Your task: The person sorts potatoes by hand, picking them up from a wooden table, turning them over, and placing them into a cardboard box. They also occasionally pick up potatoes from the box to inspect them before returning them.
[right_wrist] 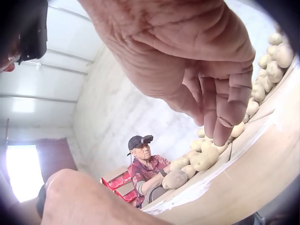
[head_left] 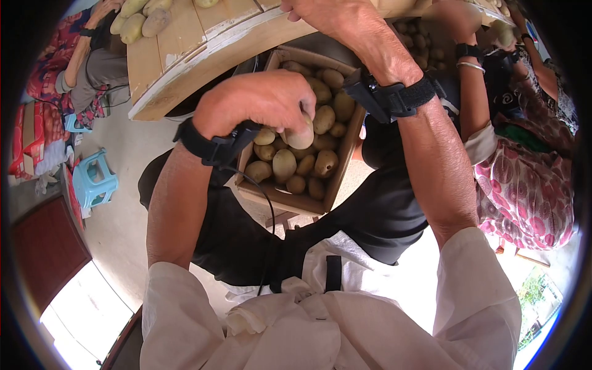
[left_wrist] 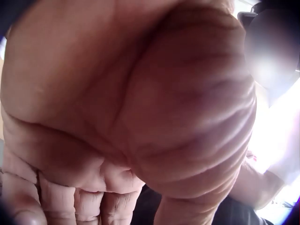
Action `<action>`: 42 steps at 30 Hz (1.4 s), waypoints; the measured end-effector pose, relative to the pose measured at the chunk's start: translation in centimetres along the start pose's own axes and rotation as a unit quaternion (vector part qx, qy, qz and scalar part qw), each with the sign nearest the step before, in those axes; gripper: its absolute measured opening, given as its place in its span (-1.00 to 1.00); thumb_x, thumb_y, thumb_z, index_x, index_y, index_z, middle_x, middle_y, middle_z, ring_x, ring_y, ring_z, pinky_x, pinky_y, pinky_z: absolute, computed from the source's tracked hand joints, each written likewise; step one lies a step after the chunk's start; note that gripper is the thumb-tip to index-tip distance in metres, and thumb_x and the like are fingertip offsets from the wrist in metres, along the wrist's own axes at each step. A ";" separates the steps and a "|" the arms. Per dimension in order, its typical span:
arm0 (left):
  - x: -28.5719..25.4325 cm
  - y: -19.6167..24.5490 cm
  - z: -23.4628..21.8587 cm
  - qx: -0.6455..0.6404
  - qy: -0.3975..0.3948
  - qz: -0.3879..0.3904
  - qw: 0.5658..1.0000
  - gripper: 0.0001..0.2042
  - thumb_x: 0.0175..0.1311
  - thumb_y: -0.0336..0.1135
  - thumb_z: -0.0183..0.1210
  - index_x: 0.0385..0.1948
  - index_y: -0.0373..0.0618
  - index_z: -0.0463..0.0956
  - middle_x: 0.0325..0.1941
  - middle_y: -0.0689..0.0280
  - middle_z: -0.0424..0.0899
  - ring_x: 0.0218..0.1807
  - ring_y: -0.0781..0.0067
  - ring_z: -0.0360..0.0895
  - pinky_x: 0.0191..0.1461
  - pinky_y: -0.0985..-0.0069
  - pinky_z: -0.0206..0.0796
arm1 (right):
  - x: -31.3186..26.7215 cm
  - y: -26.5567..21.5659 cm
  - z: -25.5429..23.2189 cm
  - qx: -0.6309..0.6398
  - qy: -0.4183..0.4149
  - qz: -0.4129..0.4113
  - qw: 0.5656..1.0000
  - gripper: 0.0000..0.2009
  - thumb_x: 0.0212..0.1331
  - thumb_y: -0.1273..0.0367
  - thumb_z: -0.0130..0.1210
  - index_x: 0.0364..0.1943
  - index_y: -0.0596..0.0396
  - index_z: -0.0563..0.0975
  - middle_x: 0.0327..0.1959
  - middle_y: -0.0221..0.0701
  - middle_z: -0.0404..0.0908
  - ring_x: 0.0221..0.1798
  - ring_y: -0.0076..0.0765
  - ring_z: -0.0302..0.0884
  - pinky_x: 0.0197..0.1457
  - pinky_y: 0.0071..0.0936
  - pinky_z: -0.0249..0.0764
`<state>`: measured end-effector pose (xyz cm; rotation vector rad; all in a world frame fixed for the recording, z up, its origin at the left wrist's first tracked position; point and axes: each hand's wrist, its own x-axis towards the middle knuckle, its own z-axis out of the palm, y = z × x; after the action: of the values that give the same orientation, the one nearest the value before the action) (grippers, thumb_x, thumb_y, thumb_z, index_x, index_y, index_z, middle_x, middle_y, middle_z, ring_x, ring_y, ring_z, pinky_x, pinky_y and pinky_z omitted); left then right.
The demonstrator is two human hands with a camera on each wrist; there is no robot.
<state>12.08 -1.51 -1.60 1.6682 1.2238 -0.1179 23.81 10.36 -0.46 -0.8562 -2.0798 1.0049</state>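
Observation:
Over the box, the left hand (head_left: pixel 256 102) bends down and pinches a pale potato (head_left: pixel 300 134) between thumb and fingers. The left wrist view is filled by the palm of that hand (left_wrist: pixel 126 112); the potato does not show there. Beyond the box, the right hand (head_left: pixel 336 15) is above the table's near edge, its fingertips cut off by the frame. In the right wrist view the right hand (right_wrist: pixel 211 89) has loosely bent fingers with nothing seen in them, above potatoes (right_wrist: pixel 205 158) on the wooden table (right_wrist: pixel 225 187).
A cardboard box (head_left: pixel 342 179) of potatoes stands between the knees, below the table edge (head_left: pixel 185 77). More potatoes (head_left: pixel 132 28) lie on the table at the left. A blue stool (head_left: pixel 94 179) is on the floor. Other people sit on both sides. A cable hangs from the left wrist.

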 end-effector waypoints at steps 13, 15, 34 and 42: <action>-1.7 1.6 0.0 -0.048 0.207 0.071 0.974 -0.71 0.38 -0.23 0.23 -0.38 -0.35 0.60 -0.54 0.20 0.63 -0.48 0.46 0.58 -0.33 0.44 0.40 | -1.1 0.3 0.7 -0.071 -0.013 -0.004 0.997 -0.75 0.24 0.29 0.08 -0.20 0.09 0.72 -0.23 -0.01 0.72 -0.09 0.21 0.68 0.07 -0.09 0.60; -3.4 4.7 0.1 -0.061 0.311 0.097 0.944 -0.72 0.40 -0.28 0.20 -0.44 -0.35 0.55 -0.57 0.24 0.59 -0.52 0.51 0.49 -0.37 0.46 0.35 | -1.7 -0.6 0.6 -0.044 -0.013 0.020 0.999 -0.77 0.24 0.31 0.09 -0.18 0.08 0.72 -0.26 -0.01 0.72 -0.13 0.21 0.68 0.04 -0.11 0.60; -14.4 13.5 0.9 -0.052 0.244 0.473 0.845 -0.54 0.22 0.13 0.35 -0.35 -0.15 0.52 -0.24 0.26 0.65 -0.38 0.27 0.63 -0.40 0.39 0.33 | -3.0 -2.9 0.4 -0.043 -0.045 0.066 0.996 -0.81 0.24 0.38 0.09 -0.20 0.08 0.70 -0.28 -0.03 0.72 -0.10 0.21 0.68 0.05 -0.03 0.59; -13.5 13.9 3.5 -0.109 0.359 0.438 0.817 -0.79 -0.03 -0.28 0.24 -0.61 -0.26 0.68 -0.61 0.21 0.67 -0.63 0.36 0.57 -0.48 0.56 0.38 | -3.2 -2.3 0.5 -0.039 -0.042 0.048 0.997 -0.82 0.20 0.42 0.10 -0.22 0.11 0.69 -0.26 -0.02 0.72 -0.09 0.21 0.68 0.04 -0.04 0.58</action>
<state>17.65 -12.53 13.76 1.9609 0.7851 1.2738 24.63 6.53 0.33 -0.9770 -2.1788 1.0323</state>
